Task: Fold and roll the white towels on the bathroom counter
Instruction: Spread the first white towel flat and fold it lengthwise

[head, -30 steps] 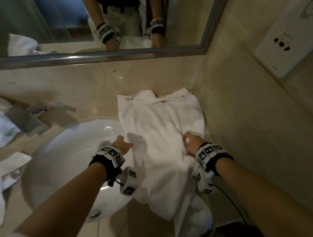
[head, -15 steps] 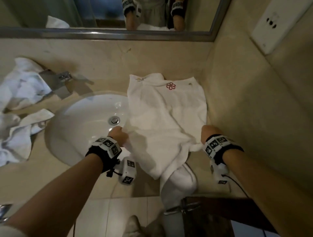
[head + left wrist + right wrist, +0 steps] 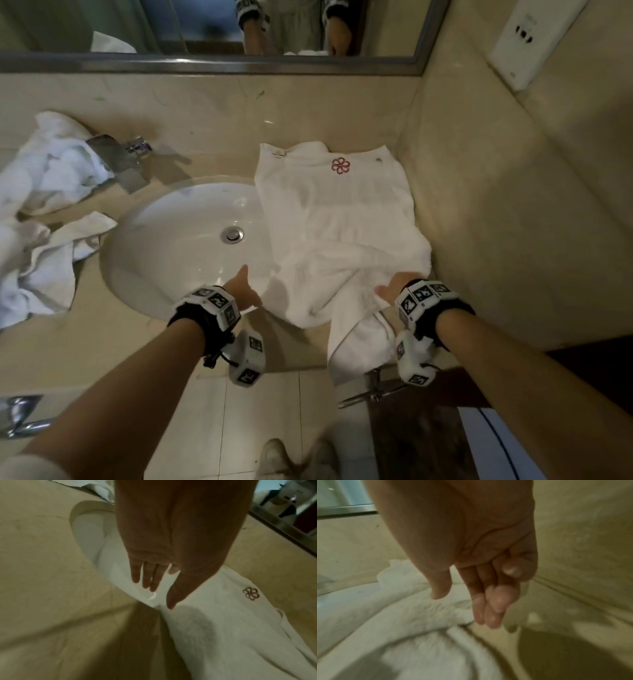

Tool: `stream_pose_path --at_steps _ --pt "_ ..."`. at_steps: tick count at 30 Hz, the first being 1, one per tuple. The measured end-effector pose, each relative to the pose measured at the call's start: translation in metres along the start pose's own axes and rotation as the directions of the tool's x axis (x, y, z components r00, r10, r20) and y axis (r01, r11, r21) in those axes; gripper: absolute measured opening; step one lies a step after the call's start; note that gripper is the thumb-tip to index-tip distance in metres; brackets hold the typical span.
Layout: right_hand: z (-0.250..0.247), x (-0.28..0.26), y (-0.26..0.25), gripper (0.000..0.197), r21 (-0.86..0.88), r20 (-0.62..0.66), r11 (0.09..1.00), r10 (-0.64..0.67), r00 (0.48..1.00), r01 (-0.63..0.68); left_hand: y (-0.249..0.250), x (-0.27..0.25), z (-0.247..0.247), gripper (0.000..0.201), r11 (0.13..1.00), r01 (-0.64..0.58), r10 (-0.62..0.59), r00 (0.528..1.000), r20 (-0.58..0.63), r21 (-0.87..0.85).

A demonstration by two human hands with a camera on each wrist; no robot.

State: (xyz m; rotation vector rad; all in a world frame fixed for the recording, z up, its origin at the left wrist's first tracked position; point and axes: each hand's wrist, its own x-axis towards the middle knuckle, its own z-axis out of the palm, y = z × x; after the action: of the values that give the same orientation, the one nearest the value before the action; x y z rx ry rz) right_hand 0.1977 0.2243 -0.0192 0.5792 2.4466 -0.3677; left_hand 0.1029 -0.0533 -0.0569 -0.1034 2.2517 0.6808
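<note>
A white towel (image 3: pixel 337 222) with a red flower logo (image 3: pixel 339 165) lies lengthwise on the beige counter (image 3: pixel 102 346), right of the sink. Its near part is bunched, and its end (image 3: pixel 359 346) hangs over the counter's front edge. My left hand (image 3: pixel 245 291) is open at the towel's left edge, over the sink rim; in the left wrist view its fingers (image 3: pixel 147 577) are straight and hold nothing. My right hand (image 3: pixel 394 287) is open over the towel's near right edge. Its fingers (image 3: pixel 488 608) hover straight above towel (image 3: pixel 402 608) and counter.
A white sink (image 3: pixel 178 246) with a chrome faucet (image 3: pixel 120 157) takes the counter's middle. More crumpled white towels (image 3: pixel 48 178) lie at the left. The side wall (image 3: pixel 513 222) stands close on the right, with a socket panel (image 3: pixel 534 41). A mirror (image 3: pixel 205 27) runs along the back.
Both hands gripped the towel's side edges before; now they have let go and their fingers are straight. The towel's near part has bunched up. The head view has tipped down.
</note>
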Motion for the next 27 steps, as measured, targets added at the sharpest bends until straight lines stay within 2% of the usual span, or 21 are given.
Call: stream_pose_path --at_steps 2,4,7,9,12,14,16,17,18,19,21,23,25,27 --pt "0.020 -0.006 -0.003 0.057 0.047 0.029 0.998 0.029 0.999 -0.030 -0.002 -0.003 0.010 0.086 0.994 -0.011 0.005 0.999 0.050 0.112" --pt "0.027 -0.010 -0.014 0.058 0.142 0.035 0.987 0.072 0.997 -0.077 0.000 -0.006 0.018 0.078 0.993 -0.083 0.077 0.994 0.075 0.084" --pt "0.031 -0.008 -0.028 0.052 0.160 0.026 0.982 0.102 0.994 -0.104 0.005 -0.012 0.029 0.061 0.959 -0.211 0.195 0.976 -0.098 -0.189" --pt "0.040 -0.002 -0.031 0.052 0.212 0.043 0.974 0.075 0.996 -0.083 0.009 -0.016 0.032 0.048 0.907 -0.258 0.192 0.957 -0.220 -0.332" --pt "0.047 -0.004 -0.034 0.053 0.360 0.040 0.922 0.136 0.990 -0.141 0.017 -0.025 0.032 0.036 0.762 -0.280 0.175 0.957 -0.231 -0.584" --pt "0.047 -0.008 -0.039 0.076 0.487 0.060 0.851 0.191 0.980 -0.196 0.025 -0.033 0.028 0.029 0.673 -0.291 0.199 0.957 -0.213 -0.680" --pt "0.049 -0.008 -0.045 0.098 0.548 0.075 0.819 0.151 0.986 -0.167 0.033 -0.039 0.023 0.029 0.584 -0.275 0.216 0.960 -0.180 -0.764" --pt "0.050 -0.008 -0.048 0.095 0.577 0.053 0.803 0.147 0.988 -0.151 0.037 -0.038 0.020 0.031 0.526 -0.248 0.207 0.965 -0.161 -0.813" --pt "0.050 -0.008 -0.051 0.083 0.617 0.013 0.776 0.159 0.987 -0.133 0.037 -0.036 0.019 0.034 0.490 -0.226 0.189 0.970 -0.151 -0.842" --pt "0.049 -0.007 -0.052 0.068 0.625 -0.029 0.771 0.180 0.983 -0.123 0.037 -0.033 0.020 0.040 0.508 -0.223 0.180 0.972 -0.151 -0.832" --pt "0.044 -0.006 -0.053 0.048 0.617 -0.061 0.777 0.208 0.976 -0.127 0.030 -0.025 0.025 0.054 0.696 -0.280 0.230 0.959 -0.164 -0.661" --pt "0.038 -0.003 -0.048 0.040 0.627 -0.108 0.772 0.221 0.969 -0.106 0.024 -0.021 0.031 0.070 0.823 -0.350 0.317 0.937 -0.149 -0.448" --pt "0.030 -0.001 -0.036 0.037 0.661 -0.190 0.745 0.276 0.942 -0.085 0.020 -0.017 0.036 0.083 0.869 -0.385 0.355 0.923 -0.152 -0.309" --pt "0.017 0.000 -0.017 0.033 0.695 -0.273 0.714 0.363 0.891 -0.078 0.022 -0.015 0.041 0.091 0.887 -0.397 0.374 0.917 -0.135 -0.236"
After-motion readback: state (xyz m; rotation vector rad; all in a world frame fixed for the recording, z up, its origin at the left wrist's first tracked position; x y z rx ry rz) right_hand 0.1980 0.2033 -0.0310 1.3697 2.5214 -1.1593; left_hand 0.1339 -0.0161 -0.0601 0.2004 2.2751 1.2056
